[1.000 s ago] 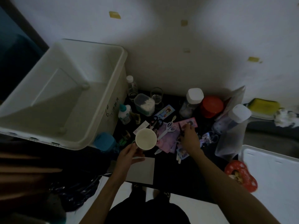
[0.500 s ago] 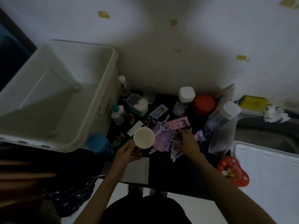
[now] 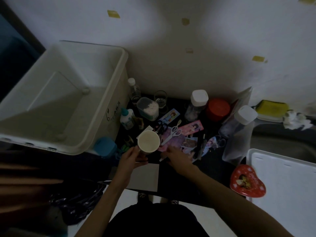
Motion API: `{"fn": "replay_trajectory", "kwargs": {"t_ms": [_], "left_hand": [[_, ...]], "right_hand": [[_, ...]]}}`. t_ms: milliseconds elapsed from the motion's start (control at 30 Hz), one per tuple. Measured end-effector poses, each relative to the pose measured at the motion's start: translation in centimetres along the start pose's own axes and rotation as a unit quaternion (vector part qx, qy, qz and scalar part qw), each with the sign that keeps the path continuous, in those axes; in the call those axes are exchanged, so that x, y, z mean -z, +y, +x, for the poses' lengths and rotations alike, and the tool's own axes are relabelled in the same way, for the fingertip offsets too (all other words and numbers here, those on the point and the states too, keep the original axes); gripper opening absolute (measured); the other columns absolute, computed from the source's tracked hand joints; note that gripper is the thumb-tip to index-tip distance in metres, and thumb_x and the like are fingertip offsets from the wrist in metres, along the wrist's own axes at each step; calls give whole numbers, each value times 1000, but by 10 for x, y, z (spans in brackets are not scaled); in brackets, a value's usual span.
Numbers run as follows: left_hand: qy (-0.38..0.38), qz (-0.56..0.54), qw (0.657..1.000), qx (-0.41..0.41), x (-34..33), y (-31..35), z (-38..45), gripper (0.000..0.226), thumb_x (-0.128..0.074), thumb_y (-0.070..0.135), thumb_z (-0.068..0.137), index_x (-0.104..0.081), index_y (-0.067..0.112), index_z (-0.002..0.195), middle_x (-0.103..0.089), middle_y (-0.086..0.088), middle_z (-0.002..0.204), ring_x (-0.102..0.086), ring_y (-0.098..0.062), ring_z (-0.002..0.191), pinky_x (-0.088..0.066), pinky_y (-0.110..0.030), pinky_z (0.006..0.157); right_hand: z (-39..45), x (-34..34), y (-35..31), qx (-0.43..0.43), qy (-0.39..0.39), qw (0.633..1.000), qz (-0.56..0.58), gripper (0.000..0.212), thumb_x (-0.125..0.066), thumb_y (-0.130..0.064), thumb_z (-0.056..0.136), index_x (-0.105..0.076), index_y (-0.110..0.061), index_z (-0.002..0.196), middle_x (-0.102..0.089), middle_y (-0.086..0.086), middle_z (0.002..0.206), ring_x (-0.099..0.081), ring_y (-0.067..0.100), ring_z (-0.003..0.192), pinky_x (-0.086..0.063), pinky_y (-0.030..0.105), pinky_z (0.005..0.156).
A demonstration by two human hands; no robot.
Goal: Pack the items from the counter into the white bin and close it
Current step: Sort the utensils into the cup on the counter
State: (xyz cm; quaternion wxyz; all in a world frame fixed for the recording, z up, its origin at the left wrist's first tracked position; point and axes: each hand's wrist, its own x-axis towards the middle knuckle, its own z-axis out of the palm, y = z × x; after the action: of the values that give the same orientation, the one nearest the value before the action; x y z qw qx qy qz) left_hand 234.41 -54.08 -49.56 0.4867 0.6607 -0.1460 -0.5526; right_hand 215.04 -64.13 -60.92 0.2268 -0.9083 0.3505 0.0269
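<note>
The open white bin (image 3: 106, 106) stands at the left of the dark counter, with nothing inside it. My left hand (image 3: 131, 159) grips a cream cup (image 3: 148, 142) just right of the bin's near corner. My right hand (image 3: 177, 156) lies palm down on the near edge of a pile of pink and purple cards (image 3: 174, 142); what its fingers hold is hidden. White scissors (image 3: 172, 135) lie on the cards. The bin's white lid (image 3: 282, 182) rests at the lower right.
Jars with white lids (image 3: 199, 98) (image 3: 245, 115), a red-lidded jar (image 3: 218, 106), a cotton-swab box (image 3: 147, 108), a glass (image 3: 160, 100), a glue bottle (image 3: 127, 117) and a blue tub (image 3: 105, 146) crowd the counter. A red heart tin (image 3: 247, 182) lies near the lid. A grey card (image 3: 145, 177) lies at the counter's front edge.
My right hand drew back from the far side of the card pile toward me and to the left, ending next to the cup. The left hand kept holding the cup.
</note>
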Motion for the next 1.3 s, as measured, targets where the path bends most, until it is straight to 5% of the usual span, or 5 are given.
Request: {"fn": "replay_trajectory", "kwargs": {"t_ms": [200,400,567,833,1300], "left_hand": [[12,-19,1000,14,0,-4,-4,22,-48,24,101,-65,11,103,-68,-20,99,-67,-31,87,-61,-37,72],[15,10,999,32,-6,-16,-4,31,-47,25,102,-62,1,115,-68,-25,101,-67,-33,93,-61,-35,72],[-12,5,998,68,-15,-21,-8,32,-51,29,100,-65,3,111,-69,-22,90,-67,-36,91,-60,-34,69],[0,10,998,55,-6,-24,-16,32,-50,26,100,-64,-1,110,-67,-21,88,-66,-37,94,-60,-38,75],[5,6,998,63,9,-16,-24,32,-46,24,101,-63,-2,108,-65,-21,90,-67,-31,87,-59,-42,80]], "right_hand": [[0,19,-7,-33,73,993,91,20,-67,-28,88,-60,-13,99,-57,5,105,-57,23,94,-44,32,73],[-22,97,-35,-56,337,883,322,15,-66,-32,91,-67,-18,97,-65,-6,88,-59,5,80,-45,15,69],[-1,112,-43,52,144,962,227,21,-63,-38,92,-72,-22,103,-66,-6,98,-59,5,87,-48,18,76],[56,81,40,-245,140,948,148,25,-56,-11,93,-59,-3,117,-65,20,110,-63,32,97,-51,37,76],[118,72,57,-316,33,946,62,48,-67,-17,86,-46,2,125,-61,22,117,-64,36,102,-54,41,75]]}}
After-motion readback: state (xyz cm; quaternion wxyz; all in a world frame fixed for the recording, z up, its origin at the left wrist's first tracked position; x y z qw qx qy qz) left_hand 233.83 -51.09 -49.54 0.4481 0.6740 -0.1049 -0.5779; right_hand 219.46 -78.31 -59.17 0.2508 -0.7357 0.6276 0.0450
